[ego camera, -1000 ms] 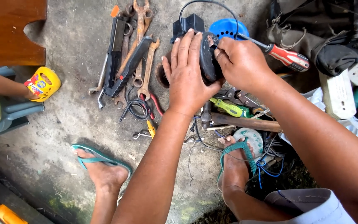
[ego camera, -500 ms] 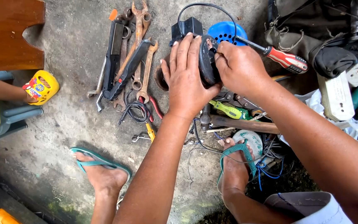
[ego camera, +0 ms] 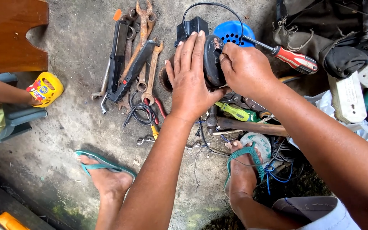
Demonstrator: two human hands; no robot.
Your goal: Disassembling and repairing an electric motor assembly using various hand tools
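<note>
Gripping: both hands stay clamped on the black round motor body (ego camera: 213, 59), upper middle of the frame, just above the floor.
Left hand: left hand (ego camera: 190, 79) lies flat over the near face of the motor, fingers stretched and close together, palm pressing it steady.
Right hand: right hand (ego camera: 245, 70) is curled at the motor's right rim, fingertips pinched on a small part there; what they pinch is hidden.
Change: against the last second almost nothing shifts; the hands hold the same grip and only the view drifts a touch. I judge this a steady fiddling step, not a move.
Screwdriver: the red-handled screwdriver (ego camera: 292, 59) lies right of the right hand, its shaft pointing to the blue perforated cap (ego camera: 234, 32) behind the motor.
Tools: rusty spanners (ego camera: 143, 51) lie in a row at upper centre-left, with pliers and wire below them.
Labels: a yellow sandal with a red and blue picture patch (ego camera: 43, 89) sits at the left edge on another person's foot; a white oblong plug strip (ego camera: 346, 100) lies at the right edge.
Floor: bare grey concrete floor (ego camera: 73, 127), with the person's feet in green flip-flops (ego camera: 103, 164) at the bottom.
</note>
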